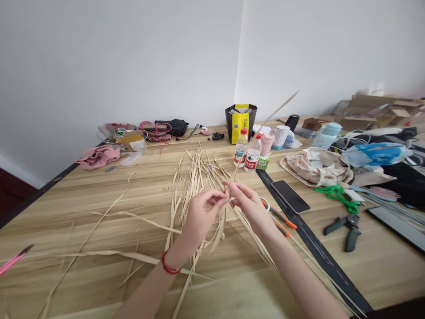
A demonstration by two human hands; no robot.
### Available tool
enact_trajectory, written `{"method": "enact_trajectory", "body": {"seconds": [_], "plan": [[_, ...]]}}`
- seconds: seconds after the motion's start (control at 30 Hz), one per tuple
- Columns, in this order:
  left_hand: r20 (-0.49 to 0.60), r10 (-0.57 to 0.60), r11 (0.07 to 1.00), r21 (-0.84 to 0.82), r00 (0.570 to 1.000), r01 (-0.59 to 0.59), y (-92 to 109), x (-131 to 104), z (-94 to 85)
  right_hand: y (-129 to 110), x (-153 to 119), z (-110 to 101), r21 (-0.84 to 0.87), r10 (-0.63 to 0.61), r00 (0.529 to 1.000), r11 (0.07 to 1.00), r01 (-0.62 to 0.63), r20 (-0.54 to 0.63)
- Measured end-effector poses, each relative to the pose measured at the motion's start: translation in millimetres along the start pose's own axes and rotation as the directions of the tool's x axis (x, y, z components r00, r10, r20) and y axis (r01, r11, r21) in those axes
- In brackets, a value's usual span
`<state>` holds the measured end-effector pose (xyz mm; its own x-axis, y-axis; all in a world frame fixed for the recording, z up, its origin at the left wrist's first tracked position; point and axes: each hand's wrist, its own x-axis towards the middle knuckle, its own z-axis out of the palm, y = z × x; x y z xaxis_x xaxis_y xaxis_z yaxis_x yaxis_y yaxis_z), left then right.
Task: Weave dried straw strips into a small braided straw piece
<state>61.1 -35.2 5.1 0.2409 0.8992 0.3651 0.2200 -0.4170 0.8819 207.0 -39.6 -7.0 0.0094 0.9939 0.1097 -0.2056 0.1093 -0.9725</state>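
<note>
Both my hands meet over the middle of the table, pinching a long pale plant-fibre strip (pixel 244 156). My left hand (pixel 204 212), with a red cord bracelet (pixel 170 264) at the wrist, is closed with thumb and forefinger together on the strip. Just to its right, my right hand (pixel 247 204) is closed on the same strip. One end rises up and right past the bottles; the other hangs below my fingers. Beneath and beyond lies a loose pile of similar dry strips (pixel 195 177). The exact pinch points are partly hidden by my fingers.
Right of my hands lie orange-handled scissors (pixel 282 217), a phone (pixel 290 196) and green-handled pliers (pixel 345 228). Two red-capped bottles (pixel 253 153) stand before a yellow-black bag (pixel 241 122). A pink cloth (pixel 98 157) lies far left, a pink pen (pixel 16 259) nearer.
</note>
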Motion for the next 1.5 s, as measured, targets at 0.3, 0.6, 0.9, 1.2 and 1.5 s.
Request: {"method": "enact_trajectory", "body": {"seconds": [0.3, 0.6, 0.9, 1.2, 1.5], "plan": [[0.012, -0.152, 0.929, -0.339, 0.988, 0.147, -25.8, 3.0, -4.8, 9.6, 4.3, 3.0, 0.067, 0.048, 0.999, 0.997, -0.047, -0.015], [0.048, -0.203, 0.924, -0.321, 0.978, 0.207, -29.8, -9.2, -30.1, 30.3, 18.5, -19.1, 0.184, 0.055, 0.974, 0.983, -0.014, -0.218], [-0.219, -0.321, 0.823, 0.416, 0.922, 0.385, -44.2, -1.6, -94.0, 21.4, 6.6, -18.5, 0.219, 0.080, 0.981, 0.975, -0.040, -0.176], [0.033, 0.159, 0.900, 0.406, 0.987, -0.159, 8.4, -21.1, -29.7, -4.7, -13.0, 5.7, 0.138, -0.030, 0.990, 0.989, 0.050, -0.139], [0.061, 0.217, 0.910, 0.350, 0.974, -0.224, 28.0, -12.8, -26.3, -33.3, -17.0, 15.7, 0.063, -0.207, 0.958, 0.973, 0.223, -0.200]]}}
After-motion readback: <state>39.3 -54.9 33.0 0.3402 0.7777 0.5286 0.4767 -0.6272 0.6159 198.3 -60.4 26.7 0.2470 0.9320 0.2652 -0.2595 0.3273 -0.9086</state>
